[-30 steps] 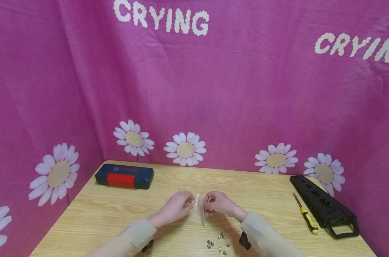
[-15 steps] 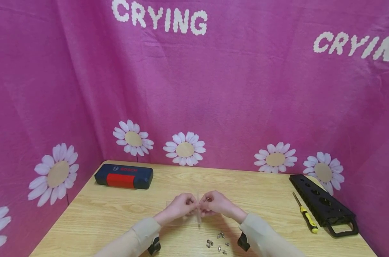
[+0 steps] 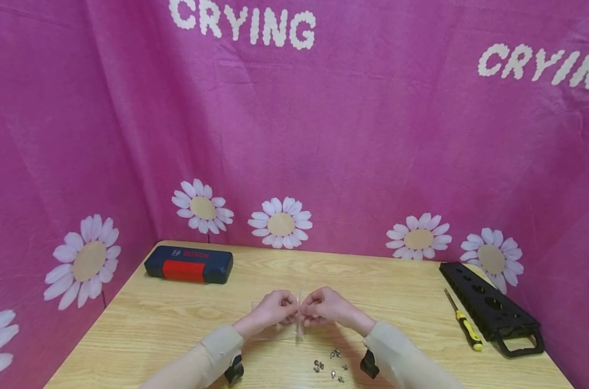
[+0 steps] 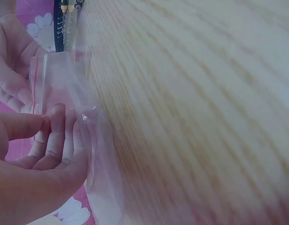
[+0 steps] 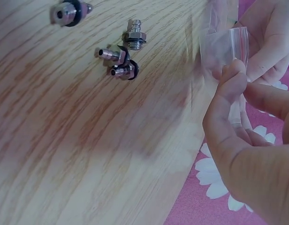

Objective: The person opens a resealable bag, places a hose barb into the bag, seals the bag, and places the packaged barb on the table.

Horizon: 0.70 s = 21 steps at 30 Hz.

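A clear zip-lock bag (image 4: 60, 79) with a red line along its mouth is held up between both hands. On its left side, my left hand (image 3: 276, 308) pinches the mouth edge between thumb and index finger; the other fingers lie against the film in the left wrist view. Opposite it, my right hand (image 5: 247, 154) pinches the same edge with thumb and forefinger. Closer to me on the table are several small metal barbed hose fittings (image 5: 135, 35) with black rings. Whether the bag's mouth is parted cannot be made out.
A blue and red Bosch case (image 3: 188, 265) lies at the table's back left. On the right are a yellow-black screwdriver (image 3: 466, 324) and a black tool rack (image 3: 491, 308) with a handle. A pink cloth (image 3: 323, 135) with daisies hangs behind the wooden table (image 3: 144, 335).
My left hand has moved right to the bag's mouth, and its fingers now pinch the edge beside the right hand. The right hand stays nearly in place. The fittings have not moved.
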### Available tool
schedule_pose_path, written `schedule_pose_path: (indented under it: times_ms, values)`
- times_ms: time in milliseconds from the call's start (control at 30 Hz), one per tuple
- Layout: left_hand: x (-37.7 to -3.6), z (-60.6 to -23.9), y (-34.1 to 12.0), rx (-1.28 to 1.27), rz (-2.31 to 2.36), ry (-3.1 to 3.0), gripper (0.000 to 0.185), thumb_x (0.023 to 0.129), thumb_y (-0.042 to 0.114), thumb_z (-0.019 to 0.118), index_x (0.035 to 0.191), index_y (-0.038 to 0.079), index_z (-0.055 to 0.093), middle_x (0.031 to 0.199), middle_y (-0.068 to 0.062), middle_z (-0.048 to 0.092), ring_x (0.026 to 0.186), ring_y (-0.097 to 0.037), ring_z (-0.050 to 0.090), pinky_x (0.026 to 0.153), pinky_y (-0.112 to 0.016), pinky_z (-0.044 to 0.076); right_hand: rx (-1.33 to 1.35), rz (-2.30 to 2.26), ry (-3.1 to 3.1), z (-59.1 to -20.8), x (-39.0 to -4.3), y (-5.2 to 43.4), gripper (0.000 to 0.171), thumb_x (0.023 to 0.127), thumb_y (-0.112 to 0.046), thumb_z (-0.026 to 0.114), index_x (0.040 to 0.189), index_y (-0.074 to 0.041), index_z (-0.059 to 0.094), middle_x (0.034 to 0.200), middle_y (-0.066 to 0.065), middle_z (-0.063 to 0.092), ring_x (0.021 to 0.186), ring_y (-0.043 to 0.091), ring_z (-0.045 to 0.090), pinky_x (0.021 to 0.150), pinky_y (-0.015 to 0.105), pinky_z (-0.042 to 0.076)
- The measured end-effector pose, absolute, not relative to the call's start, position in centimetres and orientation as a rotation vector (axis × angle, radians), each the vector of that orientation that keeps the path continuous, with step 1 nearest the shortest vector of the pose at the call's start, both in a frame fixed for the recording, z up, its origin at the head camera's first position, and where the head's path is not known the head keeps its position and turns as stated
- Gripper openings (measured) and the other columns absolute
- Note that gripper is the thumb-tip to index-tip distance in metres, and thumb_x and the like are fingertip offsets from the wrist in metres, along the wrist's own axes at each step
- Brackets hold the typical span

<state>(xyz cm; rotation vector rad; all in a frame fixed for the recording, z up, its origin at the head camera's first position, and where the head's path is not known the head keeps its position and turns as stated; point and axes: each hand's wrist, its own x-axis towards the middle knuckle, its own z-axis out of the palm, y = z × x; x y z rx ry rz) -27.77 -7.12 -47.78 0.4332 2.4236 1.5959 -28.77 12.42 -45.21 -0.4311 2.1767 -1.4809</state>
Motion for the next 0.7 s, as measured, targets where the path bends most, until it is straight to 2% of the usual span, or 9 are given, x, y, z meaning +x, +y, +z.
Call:
schedule_pose_path:
  times_ms: [300,700]
  values:
    - [-27.70,-47.69,-7.12,0.441,1.607,2.403,0.015,0.103,0.007,0.063,0.094,-0.005,0.065,0.082,-0.012,0.071,0.074,-0.015,0.067,0.068,-0.031,0.060,-0.435,-1.493,2.163,-45.30,-28.91,12.61,0.014,0.096,0.006,0.058,0.101,0.014,0.068,0.084,0.009,0.075,0.072,0.010,0.069,0.074,0.026,0.062]
    - [-27.72,-47.26,-7.12,0.497,1.549,2.425,0.021,0.104,0.016,0.064,0.099,-0.004,0.071,0.087,-0.007,0.074,0.079,-0.016,0.069,0.075,-0.034,0.060,-0.380,-1.525,2.169,-45.04,-28.66,12.21,0.010,0.098,0.003,0.063,0.098,0.012,0.068,0.081,0.011,0.076,0.069,0.009,0.069,0.073,0.028,0.063]
